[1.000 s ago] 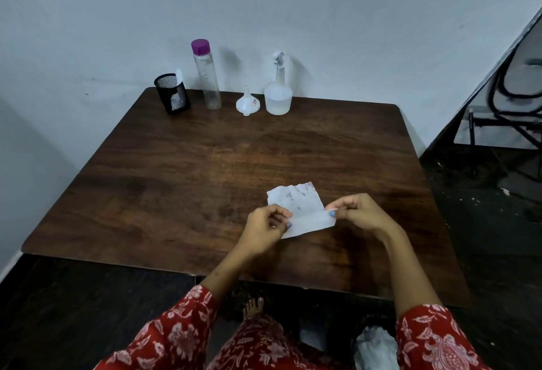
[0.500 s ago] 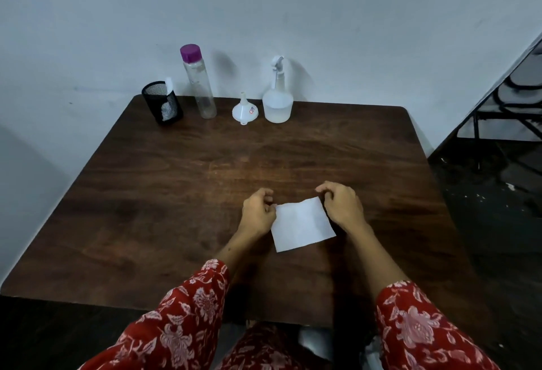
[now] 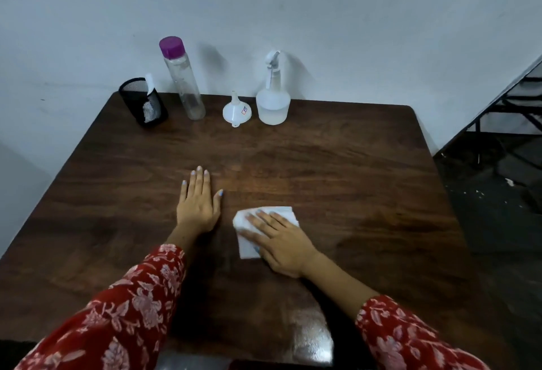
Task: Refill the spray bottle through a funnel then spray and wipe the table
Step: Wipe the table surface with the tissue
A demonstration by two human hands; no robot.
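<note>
The tissue [image 3: 265, 230] is pressed flat to the table [image 3: 337, 170] under the right hand [image 3: 280, 240], fingers straight, for wiping, while the left hand [image 3: 198, 202] is laid open alongside, seemingly for support.

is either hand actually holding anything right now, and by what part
Nothing is gripped. The right hand presses flat, fingers straight, on the middle of the folded white tissue on the table. The left hand rests flat on bare wood.

Dark brown table [image 3: 337, 164], white cloth [image 3: 281, 212], red floral sleeves [image 3: 123, 305], purple cap [image 3: 171, 46]
</note>
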